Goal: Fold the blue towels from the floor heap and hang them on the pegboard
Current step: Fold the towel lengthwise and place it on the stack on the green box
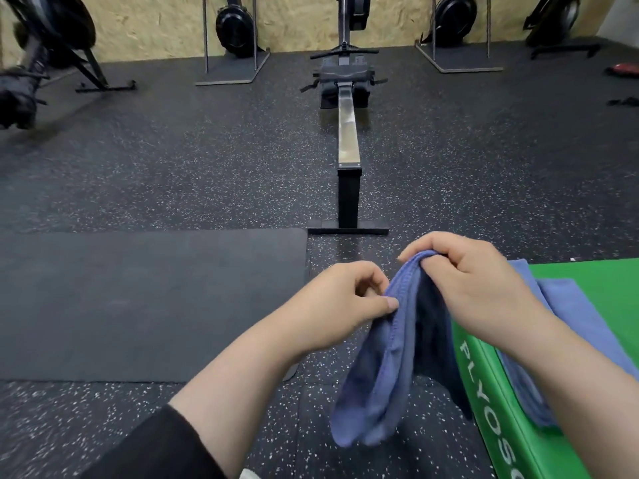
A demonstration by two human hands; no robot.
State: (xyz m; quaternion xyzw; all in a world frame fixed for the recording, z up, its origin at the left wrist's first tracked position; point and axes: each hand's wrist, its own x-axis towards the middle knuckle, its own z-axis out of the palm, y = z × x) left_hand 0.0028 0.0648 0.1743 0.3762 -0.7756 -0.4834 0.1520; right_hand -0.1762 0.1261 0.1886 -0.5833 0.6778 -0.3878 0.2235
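Head view is showing a blue towel (pixel 383 368) hanging at lower centre, my left hand (pixel 340 305) pinching its hem and my right hand (pixel 470 285) gripping its top. Another blue towel (pixel 570 305) is lying on the green box (pixel 601 288) at lower right, beyond which a rowing machine (pixel 347 140) is standing.

We see both of our forearms reaching forward and slightly inward from the bottom of the view, the left one bare from a dark sleeve (pixel 162 444) pushed up near the elbow. Our left hand (pixel 340 302) is turned palm-inward with its fingers curled, the thumb (pixel 389 303) pressed forward to pinch the hemmed edge of the blue towel (pixel 380 368). Our right hand (pixel 473 288) sits a little higher and further forward, knuckles up, fingers curled down over the top of the same towel and gripping it.
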